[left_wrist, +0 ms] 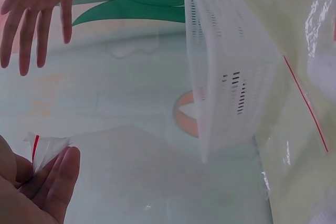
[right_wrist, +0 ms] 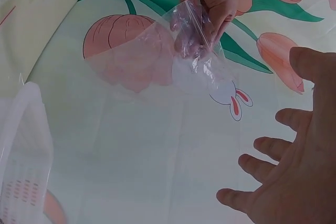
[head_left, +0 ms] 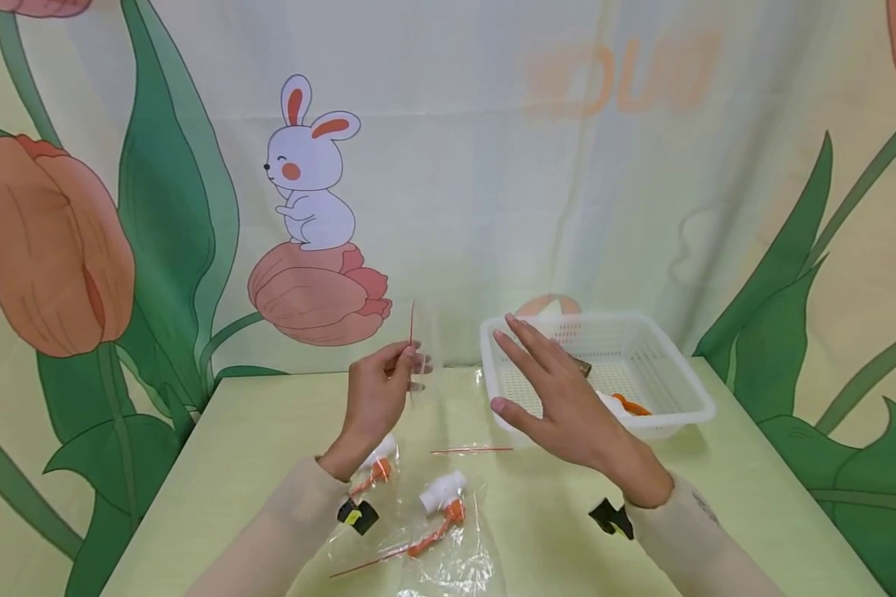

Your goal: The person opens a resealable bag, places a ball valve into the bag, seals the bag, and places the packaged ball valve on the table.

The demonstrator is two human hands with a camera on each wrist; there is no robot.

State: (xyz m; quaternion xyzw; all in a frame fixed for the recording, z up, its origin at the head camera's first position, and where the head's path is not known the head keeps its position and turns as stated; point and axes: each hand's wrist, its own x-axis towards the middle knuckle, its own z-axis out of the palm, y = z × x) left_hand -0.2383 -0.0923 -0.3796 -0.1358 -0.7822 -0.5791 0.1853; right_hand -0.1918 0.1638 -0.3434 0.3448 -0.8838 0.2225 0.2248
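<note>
Upright over the table, my left hand (head_left: 377, 390) pinches a clear zip bag (right_wrist: 131, 59) with a red strip along its edge. The bag hangs flat and looks empty in the right wrist view. My right hand (head_left: 563, 402) is held up with spread, straight fingers, in front of the white basket (head_left: 683, 398), and holds nothing. Below the hands, a clear bag (head_left: 478, 572) on the table contains a white plastic fitting (head_left: 442, 492) and an orange part (head_left: 436, 535). A similar bag with an orange part (head_left: 379, 471) lies partly hidden behind my left wrist.
The basket stands at the back right of the table, holding an orange-handled item (head_left: 630, 405) and a small dark item (head_left: 582, 366). Another clear bag with a red strip (head_left: 472, 450) lies flat between the hands. A printed curtain (head_left: 448, 207) hangs behind the table.
</note>
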